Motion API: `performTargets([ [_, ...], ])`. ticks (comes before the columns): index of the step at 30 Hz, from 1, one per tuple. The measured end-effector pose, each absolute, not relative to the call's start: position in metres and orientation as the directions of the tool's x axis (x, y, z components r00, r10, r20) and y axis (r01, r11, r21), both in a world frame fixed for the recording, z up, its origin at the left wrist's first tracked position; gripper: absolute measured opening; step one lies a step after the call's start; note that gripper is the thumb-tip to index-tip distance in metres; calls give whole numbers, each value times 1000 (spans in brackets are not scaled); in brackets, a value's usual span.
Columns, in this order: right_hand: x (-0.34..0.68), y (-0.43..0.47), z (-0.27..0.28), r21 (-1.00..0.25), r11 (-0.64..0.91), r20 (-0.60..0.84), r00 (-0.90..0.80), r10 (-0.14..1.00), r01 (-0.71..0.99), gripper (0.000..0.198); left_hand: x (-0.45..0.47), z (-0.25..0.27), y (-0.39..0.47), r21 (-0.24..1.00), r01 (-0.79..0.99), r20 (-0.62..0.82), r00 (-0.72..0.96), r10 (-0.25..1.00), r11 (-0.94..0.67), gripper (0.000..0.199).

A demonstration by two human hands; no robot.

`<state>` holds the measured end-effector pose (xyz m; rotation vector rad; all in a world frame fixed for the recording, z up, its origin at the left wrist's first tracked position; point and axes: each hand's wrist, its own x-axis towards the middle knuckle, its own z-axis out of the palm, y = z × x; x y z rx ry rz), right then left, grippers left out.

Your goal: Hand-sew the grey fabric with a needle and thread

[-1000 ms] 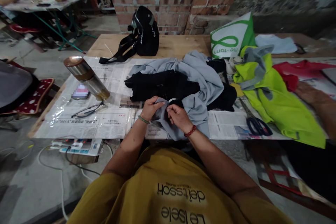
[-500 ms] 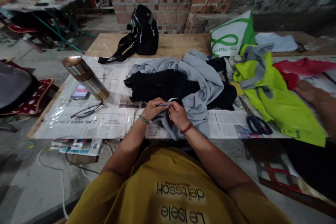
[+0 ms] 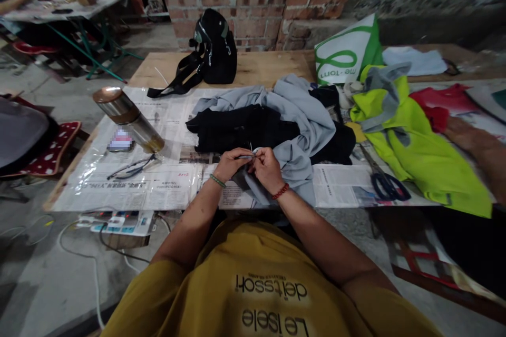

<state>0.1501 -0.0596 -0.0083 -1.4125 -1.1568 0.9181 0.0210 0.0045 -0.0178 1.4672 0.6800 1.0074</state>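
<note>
My left hand (image 3: pixel 231 164) is closed in a pinch on an edge of grey fabric (image 3: pixel 306 116), close to the table's front edge. Right beside it, with fingertips meeting, my right hand (image 3: pixel 269 170) pinches the same cloth. A thin pale sliver (image 3: pixel 251 146) stands up between the fingertips; it is too small to name surely. Part of the grey fabric hangs below my hands. Just beyond them, a black garment (image 3: pixel 237 127) lies bunched on the grey cloth.
Left on the newspaper-covered table stand a steel flask (image 3: pixel 128 118) and lie glasses (image 3: pixel 132 166). Scissors (image 3: pixel 385 181) and a neon-yellow vest (image 3: pixel 415 142) lie right, near another person's arm (image 3: pixel 474 152). Behind are a black bag (image 3: pixel 217 47) and a green-white bag (image 3: pixel 348 52).
My fingers have shifted slightly at the fabric edge, and the thin pale sliver now points up between them. My right fingers look more curled. The other things stay in place.
</note>
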Motion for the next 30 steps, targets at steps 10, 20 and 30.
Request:
performTargets([
  [10, 194, -50, 33, -805, 107, 342, 309, 887, 584, 15, 21, -12, 2, 981, -117, 195, 508, 839, -157, 19],
  [20, 177, -36, 23, -971, -24, -2, 94, 996, 236, 15, 21, -10, 0, 997, -56, 66, 503, 862, -44, 30],
  [30, 173, -39, 10, -979, -104, -142, 220, 965, -175, 29, 25, -10, -1, 979, -160, -52, 408, 911, 128, 36],
])
